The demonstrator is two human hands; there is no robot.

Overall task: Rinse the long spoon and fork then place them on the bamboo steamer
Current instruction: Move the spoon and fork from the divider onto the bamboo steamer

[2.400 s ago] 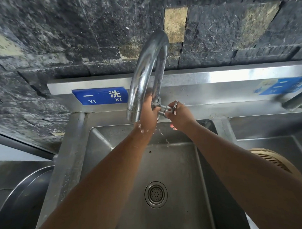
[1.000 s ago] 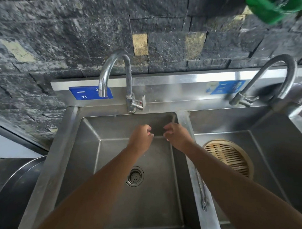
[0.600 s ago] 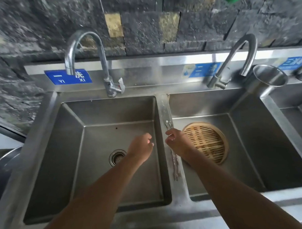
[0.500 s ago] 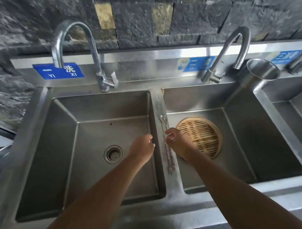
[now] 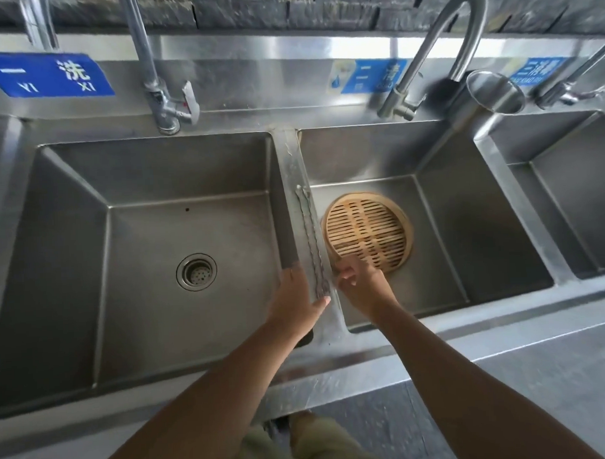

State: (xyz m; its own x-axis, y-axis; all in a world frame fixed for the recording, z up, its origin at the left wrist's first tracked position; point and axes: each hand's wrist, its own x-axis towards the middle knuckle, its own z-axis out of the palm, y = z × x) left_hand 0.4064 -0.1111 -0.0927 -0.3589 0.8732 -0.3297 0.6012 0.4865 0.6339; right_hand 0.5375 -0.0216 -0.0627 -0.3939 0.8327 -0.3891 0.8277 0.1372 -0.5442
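Note:
The long spoon and fork (image 5: 311, 236) lie side by side along the steel divider (image 5: 288, 154) between the left and middle basins, handles running front to back. My left hand (image 5: 295, 305) rests at their near end, thumb laid across the divider just below the tips. My right hand (image 5: 363, 285) comes in from the middle basin, its bent fingertips against the right side of the utensils' near end; whether they grip is unclear. The round bamboo steamer (image 5: 368, 232) sits on the floor of the middle basin, just beyond my right hand.
The left basin has a round drain (image 5: 196, 271) and a tap (image 5: 162, 97) behind it. A second curved tap (image 5: 429, 63) and a steel cup (image 5: 495, 92) stand behind the middle basin. A third basin (image 5: 574, 192) lies at the right.
My hands left the tap and came back and down to the divider. Both now sit at the near end of the spoon and fork. The view has tilted down.

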